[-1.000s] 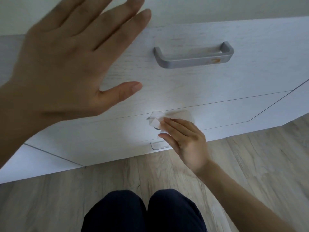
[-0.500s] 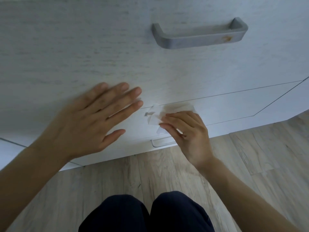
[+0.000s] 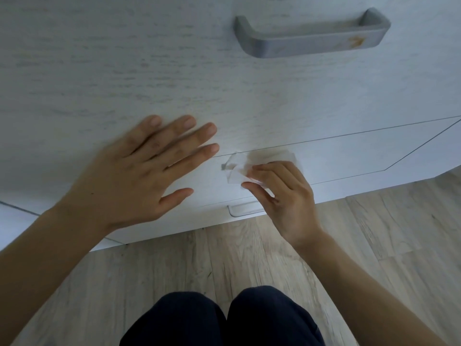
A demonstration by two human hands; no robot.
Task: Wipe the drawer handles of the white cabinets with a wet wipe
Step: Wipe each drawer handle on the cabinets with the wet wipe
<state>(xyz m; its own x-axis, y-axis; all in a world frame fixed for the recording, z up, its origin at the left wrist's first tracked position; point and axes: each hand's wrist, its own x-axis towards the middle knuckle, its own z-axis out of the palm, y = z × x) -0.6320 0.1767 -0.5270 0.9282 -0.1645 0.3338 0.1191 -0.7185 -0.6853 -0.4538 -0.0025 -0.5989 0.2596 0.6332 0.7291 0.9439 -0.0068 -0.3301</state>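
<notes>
Right hand (image 3: 287, 196) pinches the wet wipe (image 3: 239, 171) around the middle drawer handle (image 3: 225, 166); left hand (image 3: 139, 176), open, flat, should brace the cabinet front (image 3: 124, 71) while strokes run end to end.

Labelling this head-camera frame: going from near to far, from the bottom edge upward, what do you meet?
Dark-trousered knees → wood floor → bottom handle → right hand pressing the wet wipe on the middle handle → stained top handle.
</notes>
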